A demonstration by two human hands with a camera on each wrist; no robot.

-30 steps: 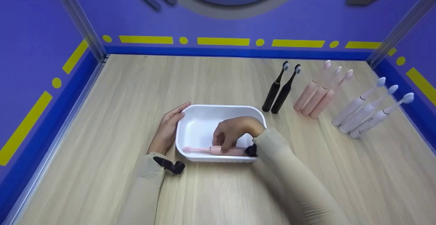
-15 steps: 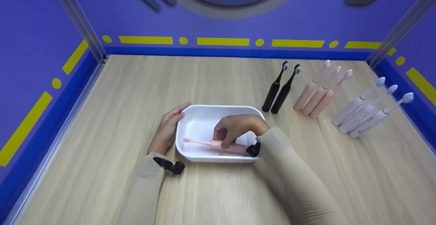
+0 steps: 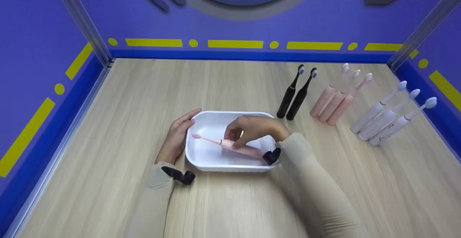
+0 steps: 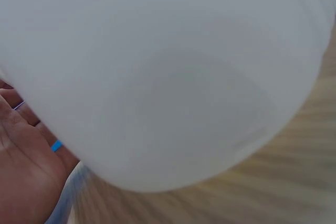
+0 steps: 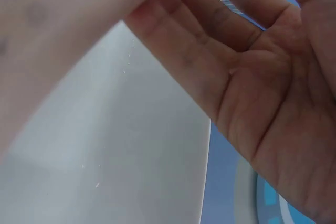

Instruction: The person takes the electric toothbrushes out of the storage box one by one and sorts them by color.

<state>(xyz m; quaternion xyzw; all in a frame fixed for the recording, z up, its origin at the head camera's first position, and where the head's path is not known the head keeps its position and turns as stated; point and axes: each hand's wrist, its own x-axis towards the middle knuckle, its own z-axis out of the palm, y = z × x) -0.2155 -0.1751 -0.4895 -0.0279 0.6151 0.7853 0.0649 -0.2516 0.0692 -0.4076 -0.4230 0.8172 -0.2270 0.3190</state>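
Observation:
A white plastic tub [image 3: 230,168] stands at mid-table. Inside it, my right hand [image 3: 252,128] pinches a pink electric toothbrush [image 3: 241,147] by the handle from above. The brush slants, its small head up toward the left wall and its base end partly behind the wrist camera. My left hand [image 3: 176,133] rests against the tub's left side, thumb at the rim and fingers reaching along the back left corner. In the left wrist view the tub's wall [image 4: 178,103] fills most of the picture beside the palm [image 4: 26,166]. The right wrist view shows the right palm [image 5: 273,103] over the tub's inside.
Two black toothbrushes [image 3: 296,99] stand upright right of the tub's back corner. Several pink ones [image 3: 335,104] stand in a row beside them, then several white ones [image 3: 389,121] farther right. Blue-purple panels [image 3: 234,29] enclose the wooden table [image 3: 144,86] at the back and sides.
The pink toothbrush, lying along the tub's front wall a second ago, has come up and toward the back, tilting head-end up. My right hand moved with it. The left hand and tub stayed put.

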